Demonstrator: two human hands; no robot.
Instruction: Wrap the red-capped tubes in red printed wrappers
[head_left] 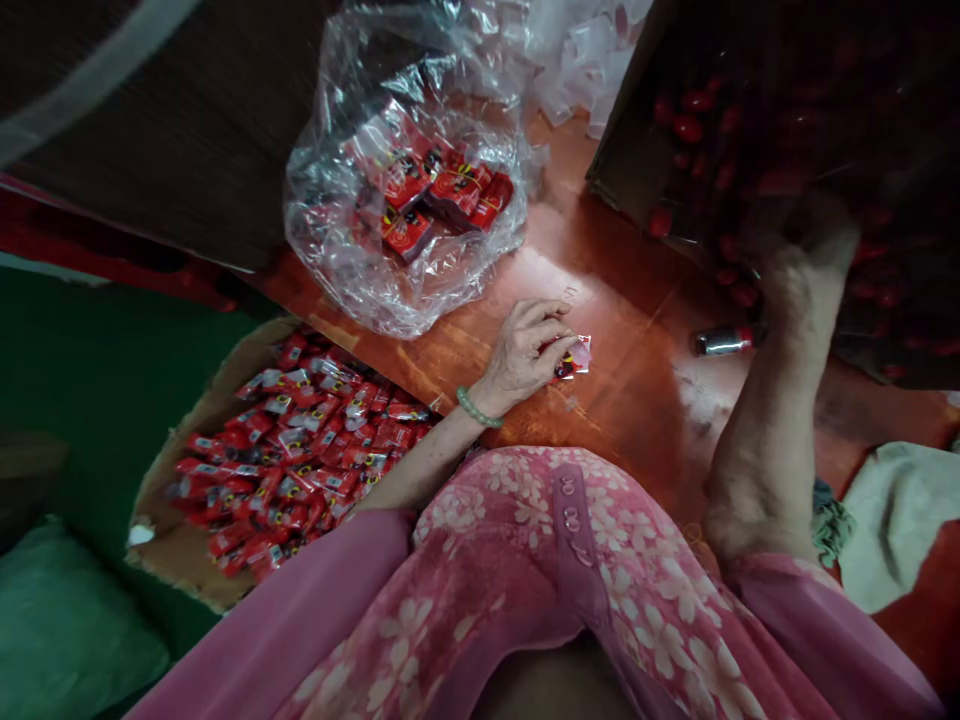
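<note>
My left hand (525,350) rests on the reddish wooden table (630,400), fingers curled shut on a small red packet in clear wrap (574,358). A green bead bracelet (477,409) circles that wrist. My right hand (802,260) reaches up into a dark cardboard box (750,110) holding several small red items; its fingers are bent inward, and what they hold, if anything, is hidden in shadow. A small silver and red cylinder (724,341) lies on the table just left of my right wrist.
A crumpled clear plastic bag (405,190) with several red packets lies at the table's far side. A cardboard box (187,560) full of wrapped red packets sits low at my left. More clear wrappers (585,60) are piled behind. A pale cloth (900,520) lies at right.
</note>
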